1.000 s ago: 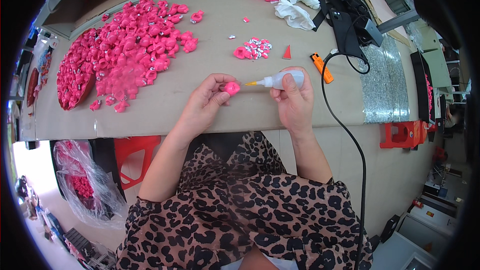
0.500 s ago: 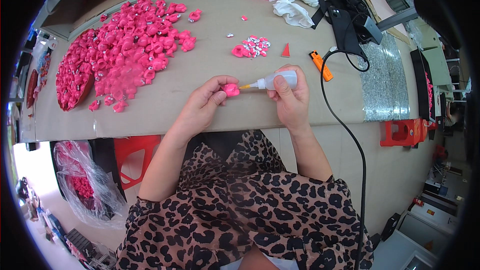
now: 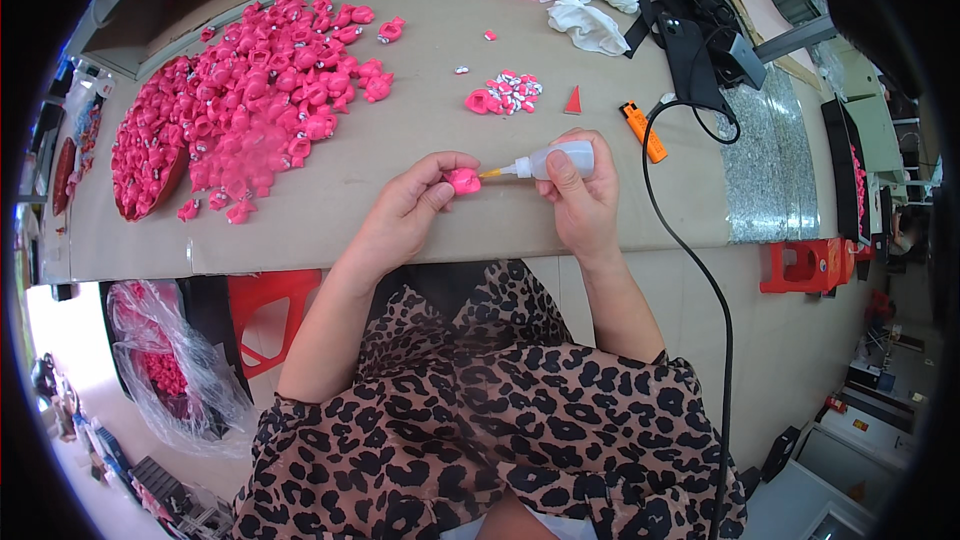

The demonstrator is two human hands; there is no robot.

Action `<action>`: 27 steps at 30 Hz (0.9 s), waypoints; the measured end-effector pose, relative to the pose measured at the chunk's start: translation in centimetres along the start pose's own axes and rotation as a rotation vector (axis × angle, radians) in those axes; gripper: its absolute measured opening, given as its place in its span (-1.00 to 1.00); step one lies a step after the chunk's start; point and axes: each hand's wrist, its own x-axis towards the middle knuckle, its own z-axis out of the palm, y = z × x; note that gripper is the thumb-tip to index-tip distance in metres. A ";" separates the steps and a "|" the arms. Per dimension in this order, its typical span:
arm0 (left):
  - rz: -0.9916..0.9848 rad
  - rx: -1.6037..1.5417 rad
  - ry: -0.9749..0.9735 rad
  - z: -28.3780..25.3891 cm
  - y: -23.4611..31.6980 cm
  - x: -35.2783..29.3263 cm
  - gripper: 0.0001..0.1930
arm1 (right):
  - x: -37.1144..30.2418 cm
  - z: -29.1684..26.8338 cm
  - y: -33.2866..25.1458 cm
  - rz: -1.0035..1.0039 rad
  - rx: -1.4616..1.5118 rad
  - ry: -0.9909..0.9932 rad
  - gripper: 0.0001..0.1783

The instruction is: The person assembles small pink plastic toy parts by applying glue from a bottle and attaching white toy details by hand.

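Between the thumb and fingers of my left hand (image 3: 413, 202) is a small pink plastic piece (image 3: 463, 181). My right hand (image 3: 582, 202) grips a translucent squeeze bottle (image 3: 562, 158) that lies nearly level, its thin yellowish nozzle (image 3: 494, 173) pointing left at the pink piece. The nozzle tip is at the piece's edge; whether it touches I cannot tell. Beyond my hands lies a little pile of pink-and-white pieces (image 3: 518, 92), with a hollow pink part (image 3: 483, 101) at its left side.
A big heap of pink parts (image 3: 290, 70) spreads at the left, partly in a reddish bowl (image 3: 170, 190). An orange lighter (image 3: 643, 132), a red triangular piece (image 3: 573, 100) and a black cable (image 3: 690, 240) are at the right. White tissue (image 3: 590, 15) and a black bag (image 3: 680, 0) lie farther back.
Almost nothing differs. Both hands, the pink piece and the bottle keep their places; the whole view has shifted very slightly.
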 end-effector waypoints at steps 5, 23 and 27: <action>0.002 0.007 0.009 0.0 -0.1 -0.1 -0.75 | -0.1 0.1 -0.1 0.006 -0.013 0.001 -0.79; 0.086 0.121 0.101 0.4 -0.2 -0.2 -0.73 | -0.7 0.6 -0.6 -0.116 -0.128 0.001 -0.78; 0.071 0.106 0.102 0.5 -0.1 -0.2 -0.73 | -0.8 0.7 -0.6 -0.118 -0.130 0.005 -0.78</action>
